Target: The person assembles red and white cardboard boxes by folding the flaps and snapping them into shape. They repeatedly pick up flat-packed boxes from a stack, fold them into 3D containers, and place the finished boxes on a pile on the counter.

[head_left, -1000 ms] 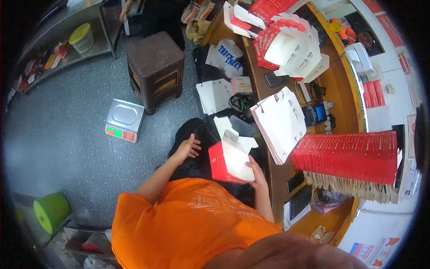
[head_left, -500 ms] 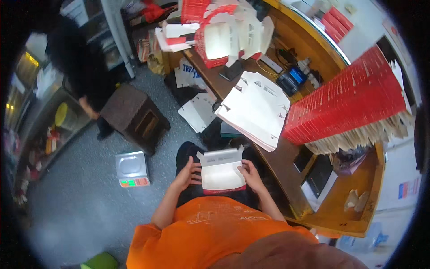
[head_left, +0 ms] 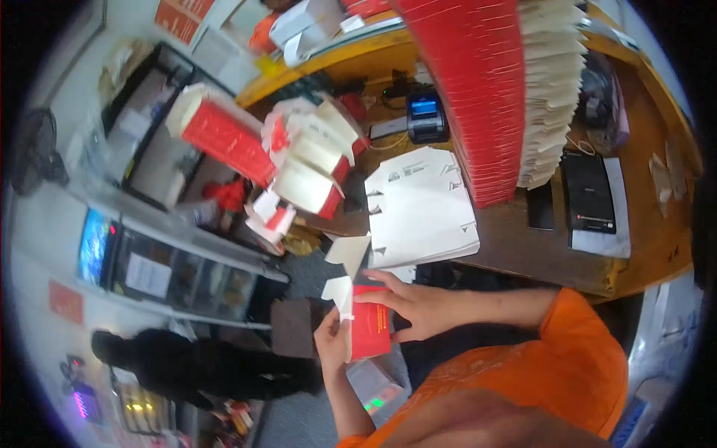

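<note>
From where I stand, the person has a red carton (head_left: 371, 322) held up in front of the body, just off the near edge of the wooden desk (head_left: 515, 257). The left hand (head_left: 333, 342) is closed on the carton's left side, thumb near the corner, seemingly to steady it. The right hand (head_left: 422, 308) comes across from the right, fingers reaching over the red face and thumb lower down; it is touching the carton, but I can't tell how firmly it grips. Pale flaps (head_left: 348, 255) stand loose at the far end, probably why both hands are needed. A pile of flat white blanks (head_left: 422, 209) lies at the near edge, likely for an easy reach. Right behind it rises a tall red stack (head_left: 478, 97), packed close, perhaps to save desk room. Open cartons (head_left: 314, 164) are heaped at the desk's far left, maybe to leave the near side free for the hands. A small blue-screened device (head_left: 427, 118) sits farther back between heap and stack. Below the carton, partly hidden by the left forearm, a scale (head_left: 377, 384) shows green digits.
</note>
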Demonstrator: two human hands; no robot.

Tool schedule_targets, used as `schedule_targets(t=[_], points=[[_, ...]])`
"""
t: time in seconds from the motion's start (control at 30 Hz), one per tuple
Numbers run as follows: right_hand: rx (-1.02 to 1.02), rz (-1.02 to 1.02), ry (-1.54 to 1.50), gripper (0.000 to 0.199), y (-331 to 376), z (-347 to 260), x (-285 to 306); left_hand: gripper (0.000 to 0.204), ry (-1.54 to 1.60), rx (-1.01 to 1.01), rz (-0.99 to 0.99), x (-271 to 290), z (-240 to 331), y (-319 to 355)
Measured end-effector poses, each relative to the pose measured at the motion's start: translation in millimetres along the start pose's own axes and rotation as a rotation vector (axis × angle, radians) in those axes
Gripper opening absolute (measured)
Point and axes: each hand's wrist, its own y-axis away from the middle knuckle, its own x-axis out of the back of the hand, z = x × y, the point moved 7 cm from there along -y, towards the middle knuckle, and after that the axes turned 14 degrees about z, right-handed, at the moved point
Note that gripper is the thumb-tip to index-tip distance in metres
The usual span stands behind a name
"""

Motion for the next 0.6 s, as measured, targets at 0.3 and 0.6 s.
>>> schedule_targets(t=[0.3,0.6], points=[[0.45,0.191,0.42,0.09,-100.1,-153.8,116.0,0.039,-0.085,-0.988,0.148,-59.5,325.8,-80.8],[0.083,0.913,1.185,0.072,-151.9,-305.5,266.3,0.048,0.242,-1.389,-0.146,-175.2,527.6,-18.8]])
